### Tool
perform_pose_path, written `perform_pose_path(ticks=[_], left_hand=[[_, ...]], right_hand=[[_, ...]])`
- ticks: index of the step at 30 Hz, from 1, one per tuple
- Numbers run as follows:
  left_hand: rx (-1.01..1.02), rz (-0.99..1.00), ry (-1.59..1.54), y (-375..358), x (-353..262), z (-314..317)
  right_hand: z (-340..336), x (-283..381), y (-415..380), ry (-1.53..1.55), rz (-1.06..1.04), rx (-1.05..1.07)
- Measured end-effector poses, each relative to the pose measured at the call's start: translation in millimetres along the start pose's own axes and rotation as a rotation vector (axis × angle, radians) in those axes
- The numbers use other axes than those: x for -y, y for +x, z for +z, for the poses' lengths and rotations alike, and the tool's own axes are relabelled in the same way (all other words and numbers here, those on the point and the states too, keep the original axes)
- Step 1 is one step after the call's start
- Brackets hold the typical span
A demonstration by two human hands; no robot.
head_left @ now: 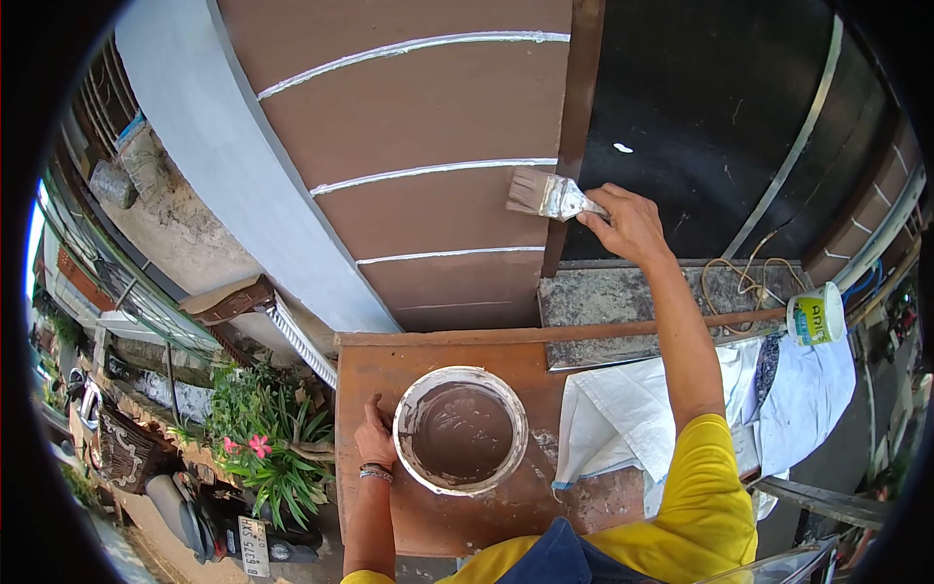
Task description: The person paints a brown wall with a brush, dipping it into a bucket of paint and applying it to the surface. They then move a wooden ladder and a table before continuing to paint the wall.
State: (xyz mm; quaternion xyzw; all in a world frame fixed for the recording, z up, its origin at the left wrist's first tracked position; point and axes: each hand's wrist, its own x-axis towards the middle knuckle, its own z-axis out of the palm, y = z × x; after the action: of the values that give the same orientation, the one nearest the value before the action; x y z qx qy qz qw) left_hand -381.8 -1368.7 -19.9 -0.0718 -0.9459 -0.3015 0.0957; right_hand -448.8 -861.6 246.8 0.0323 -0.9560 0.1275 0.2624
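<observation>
My right hand [629, 222] is raised and grips a flat paintbrush [547, 194], its bristles pressed against the brown wall panel [428, 127] beside a dark brown vertical trim strip [574, 136]. My left hand [375, 435] holds the rim of a white paint bucket [460, 429] filled with brown paint. The bucket rests on a brown board [389, 375] that I stand or sit on, high above the street.
A white sack cloth [642, 409] lies to the right of the bucket. A small white paint can [815, 315] sits on a wooden rail at the right. Coiled wire [744, 277] lies on the ledge. Far below are plants [263, 438] and a scooter [224, 526].
</observation>
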Motion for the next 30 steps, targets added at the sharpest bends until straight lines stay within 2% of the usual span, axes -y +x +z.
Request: perform_pose_path(ticks=[30], left_hand=[[0.028,-0.014,0.025,1.1,-6.6,-4.3]], right_hand=[[-6.9,-13.2,-12.5,0.023,0.045,-0.030]])
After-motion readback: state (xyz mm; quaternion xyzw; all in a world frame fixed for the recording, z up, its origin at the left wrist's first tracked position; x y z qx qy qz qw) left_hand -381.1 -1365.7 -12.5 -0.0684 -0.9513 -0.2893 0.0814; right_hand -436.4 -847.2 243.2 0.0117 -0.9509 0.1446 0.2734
